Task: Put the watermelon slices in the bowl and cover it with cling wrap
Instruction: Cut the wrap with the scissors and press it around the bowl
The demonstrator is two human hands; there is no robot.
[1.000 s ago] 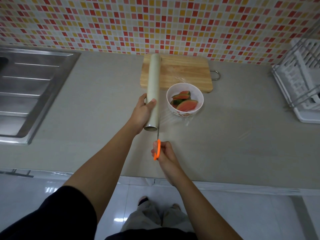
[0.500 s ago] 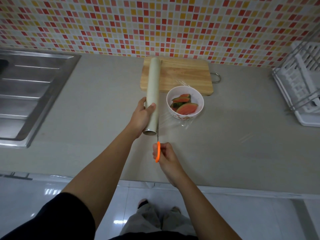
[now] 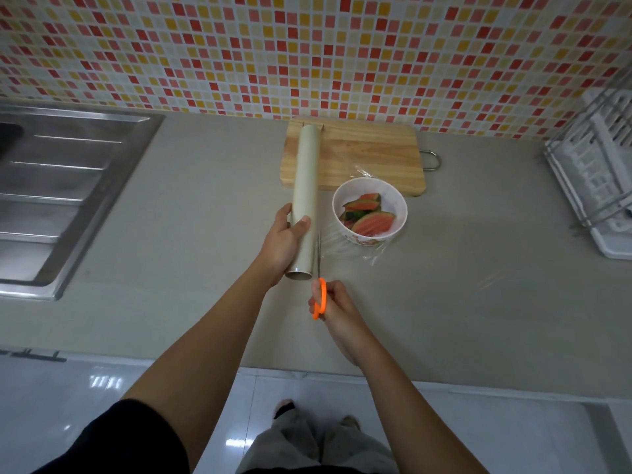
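Observation:
A white bowl [image 3: 396, 200] with several watermelon slices [image 3: 372, 222] stands on the counter in front of the wooden cutting board [image 3: 369, 155]. Clear film lies over the bowl and runs left to the cling wrap roll [image 3: 306, 186]. My left hand [image 3: 284, 241] grips the near end of the roll, held just left of the bowl. My right hand [image 3: 333, 306] holds orange-handled scissors [image 3: 319, 289], blades pointing away along the film right beside the roll.
A steel sink [image 3: 51, 196] with draining board fills the left side. A white dish rack [image 3: 595, 186] stands at the right edge. The tiled wall closes the back. The counter's front edge runs just below my wrists.
The scissors and my right hand have edged forward along the film beside the roll. My left hand still holds the roll in much the same spot.

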